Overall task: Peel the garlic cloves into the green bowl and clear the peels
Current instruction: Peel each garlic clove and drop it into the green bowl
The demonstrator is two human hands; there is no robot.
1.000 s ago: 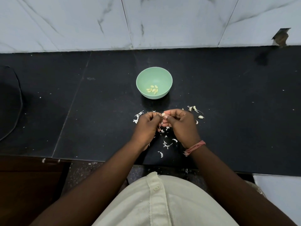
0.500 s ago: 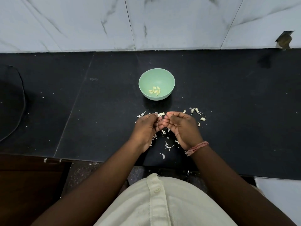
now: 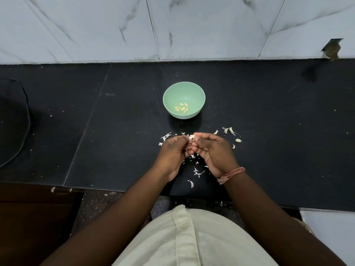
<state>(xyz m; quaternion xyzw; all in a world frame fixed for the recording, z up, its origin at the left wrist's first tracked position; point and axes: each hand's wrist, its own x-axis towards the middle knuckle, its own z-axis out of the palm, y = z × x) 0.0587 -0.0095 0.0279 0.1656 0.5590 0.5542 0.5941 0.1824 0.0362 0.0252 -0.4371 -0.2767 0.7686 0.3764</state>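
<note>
A green bowl point(image 3: 184, 88) stands on the black counter with several peeled garlic cloves point(image 3: 182, 107) in its bottom. Just in front of it, my left hand point(image 3: 172, 153) and my right hand point(image 3: 215, 152) meet fingertip to fingertip and pinch one small white garlic clove point(image 3: 191, 137) between them. Both hands have curled fingers. White peels point(image 3: 196, 170) lie scattered on the counter under and between the hands. Several unpeeled cloves point(image 3: 231, 130) lie to the right of my right hand.
More peel scraps point(image 3: 165, 137) lie left of my left hand. A dark round object point(image 3: 13, 120) sits at the far left of the counter. A marble-tiled wall point(image 3: 172, 27) rises behind the counter. The counter's front edge point(image 3: 115, 189) runs below my wrists.
Both hands stay together on the clove, with small finger movements. The clove now shows more at the fingertips. The view has shifted slightly.
</note>
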